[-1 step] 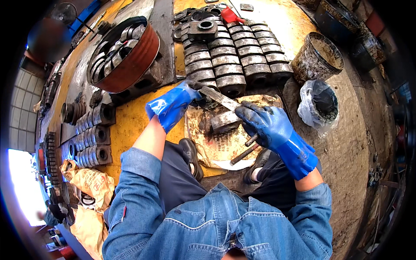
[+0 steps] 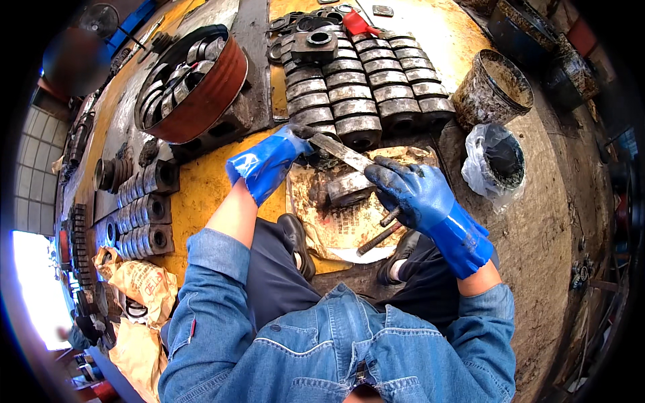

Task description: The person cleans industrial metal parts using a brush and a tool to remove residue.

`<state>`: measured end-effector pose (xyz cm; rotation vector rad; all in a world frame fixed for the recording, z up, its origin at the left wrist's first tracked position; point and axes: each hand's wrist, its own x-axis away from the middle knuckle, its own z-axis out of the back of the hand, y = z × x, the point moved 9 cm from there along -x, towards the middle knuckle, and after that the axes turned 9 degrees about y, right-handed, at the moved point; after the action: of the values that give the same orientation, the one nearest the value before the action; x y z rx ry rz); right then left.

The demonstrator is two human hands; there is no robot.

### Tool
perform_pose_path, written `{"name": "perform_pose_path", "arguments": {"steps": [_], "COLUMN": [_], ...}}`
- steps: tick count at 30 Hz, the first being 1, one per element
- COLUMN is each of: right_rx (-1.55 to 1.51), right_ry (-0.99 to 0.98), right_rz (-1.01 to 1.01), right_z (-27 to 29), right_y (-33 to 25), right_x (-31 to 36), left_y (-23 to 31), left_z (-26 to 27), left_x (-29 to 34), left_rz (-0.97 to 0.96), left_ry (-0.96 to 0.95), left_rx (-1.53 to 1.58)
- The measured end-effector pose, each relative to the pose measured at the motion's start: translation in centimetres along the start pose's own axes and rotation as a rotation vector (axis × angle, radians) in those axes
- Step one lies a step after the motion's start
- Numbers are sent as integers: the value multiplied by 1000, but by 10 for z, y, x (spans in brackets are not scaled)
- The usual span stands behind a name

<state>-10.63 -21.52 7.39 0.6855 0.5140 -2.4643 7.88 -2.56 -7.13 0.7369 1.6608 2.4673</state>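
Both my gloved hands are at a flat grey metal bar [image 2: 344, 153], which slants down to the right. My right hand [image 2: 415, 195], in a blue glove with blackened fingers, is closed round its lower right end. At the upper left end, the dark fingertips of my left hand [image 2: 287, 144] close on the bar. Below the bar a worn metal block [image 2: 351, 189] sits on a grease-stained paper sack [image 2: 316, 235]. A dark threaded rod [image 2: 380, 240] lies by my right shoe; a shorter rod end [image 2: 390, 217] shows under my right hand.
Rows of metal bearing blocks [image 2: 355, 107] stand ahead, a red scoop [image 2: 359, 25] behind them. A rusty drum [image 2: 201, 101] holding curved metal parts is at left, above smaller block rows [image 2: 144, 218]. At right are a crusted bucket [image 2: 494, 87] and a plastic-lined tub [image 2: 500, 164].
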Motion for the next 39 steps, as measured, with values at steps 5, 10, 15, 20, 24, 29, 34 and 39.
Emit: {"name": "perform_pose_path", "arguments": {"steps": [5, 10, 15, 20, 24, 29, 34, 39], "right_rx": [-48, -124, -229, -285, -326, -688, -777, -769], "right_ry": [-11, -40, 19, -219, -255, -209, -292, -328], "right_rz": [2, -48, -168, -380, -544, -687, -846, -950], "right_z": [-3, -6, -17, -44, -48, -47, -67, -55], "right_y": [5, 14, 33, 48, 58, 53, 75, 83], "right_x": [1, 0, 7, 14, 18, 16, 33, 33], "left_y": [-5, -8, -5, -25, -21, -20, -17, -14], "left_z": [-6, -3, 1, 11, 8, 14, 10, 11], "left_x": [-7, -9, -2, -13, -9, -9, -13, -15], "left_rz": [-7, 6, 26, 3, 28, 60, 70, 16], "left_ry": [-60, -98, -43, 10, -18, 25, 54, 87], "left_rx": [-206, -306, -326, -292, -275, -326, -326, -245]}}
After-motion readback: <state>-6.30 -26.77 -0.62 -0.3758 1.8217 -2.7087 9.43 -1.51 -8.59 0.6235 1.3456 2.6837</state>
